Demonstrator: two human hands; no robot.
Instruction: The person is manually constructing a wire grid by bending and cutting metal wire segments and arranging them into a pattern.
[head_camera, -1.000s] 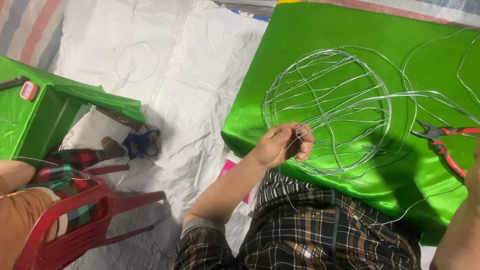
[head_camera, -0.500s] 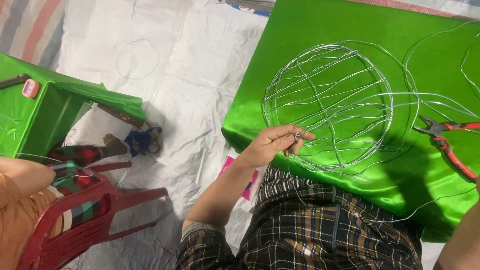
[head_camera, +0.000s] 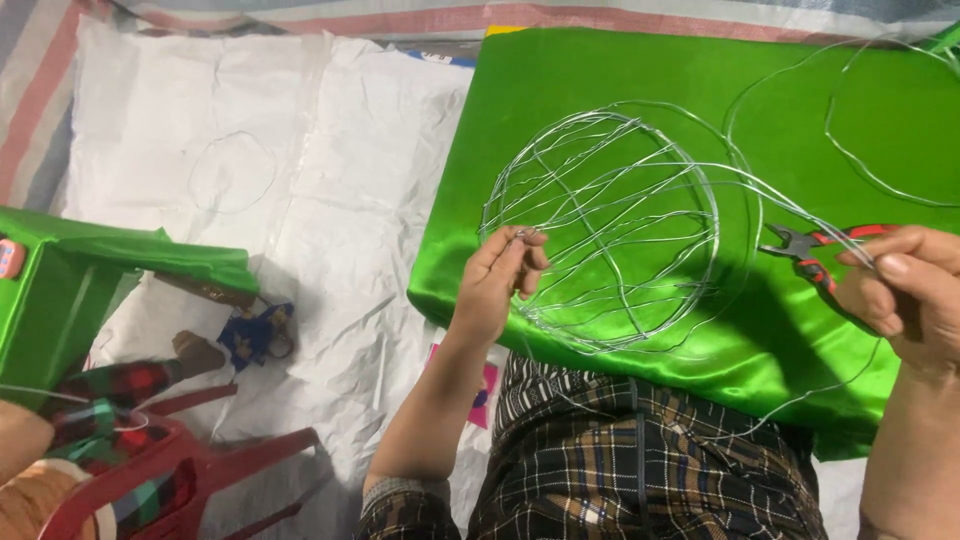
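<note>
Compared with one second ago, the right hand (head_camera: 905, 285) has come into view at the right edge, now closed around the red-handled pliers (head_camera: 815, 250) and a wire strand (head_camera: 780, 200), whereas the pliers earlier lay on the tabletop (head_camera: 600, 70); the left hand (head_camera: 500, 280) has stayed at the near-left rim of the wire frame (head_camera: 600, 230), fingers pinched on thin wire there. The frame is a rounded cage of thin, shiny silver wire, its loops crossing irregularly, and it rests on the tabletop's glossy green cloth. Loose wire curves (head_camera: 870, 140) lie at the far right. Below the tabletop are the person's plaid trousers (head_camera: 640, 460). Crinkled white sheeting (head_camera: 250, 150) covers the floor, with a striped mat (head_camera: 40, 90) beyond it. At left stand a second green-covered table (head_camera: 90, 270) and a red plastic chair (head_camera: 190, 470).
</note>
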